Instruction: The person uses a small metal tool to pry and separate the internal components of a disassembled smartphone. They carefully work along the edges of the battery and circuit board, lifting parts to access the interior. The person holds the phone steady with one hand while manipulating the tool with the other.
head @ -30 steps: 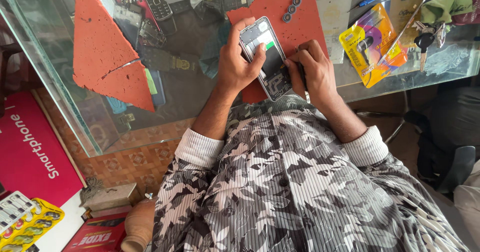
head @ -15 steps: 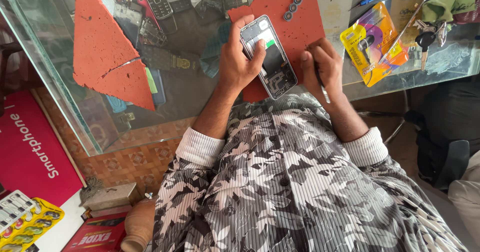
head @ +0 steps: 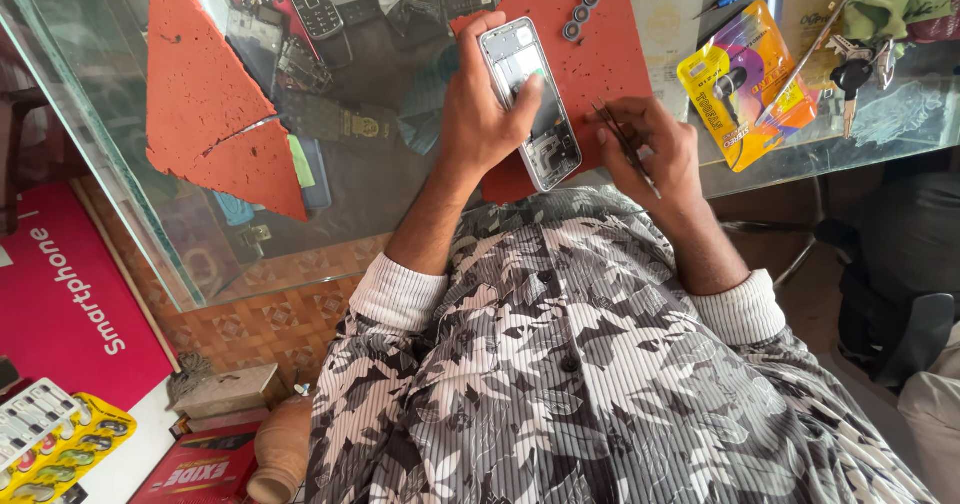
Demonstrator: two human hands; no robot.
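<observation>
The left hand (head: 480, 114) clasps an opened phone frame (head: 530, 102) over the red mat (head: 610, 54), its long axis running toward the person. Just right of the frame, the right hand (head: 655, 149) pinches thin tweezers (head: 625, 149), tips angled toward its lower end.

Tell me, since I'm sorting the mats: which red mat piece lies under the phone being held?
The red mat at top centre, beneath the opened phone in the left hand. It carries three small rings; the triangular pieces lie apart, far left.

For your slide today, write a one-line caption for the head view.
Left hand holds an opened phone over a red mat while right hand pinches tweezers beside it.
</observation>
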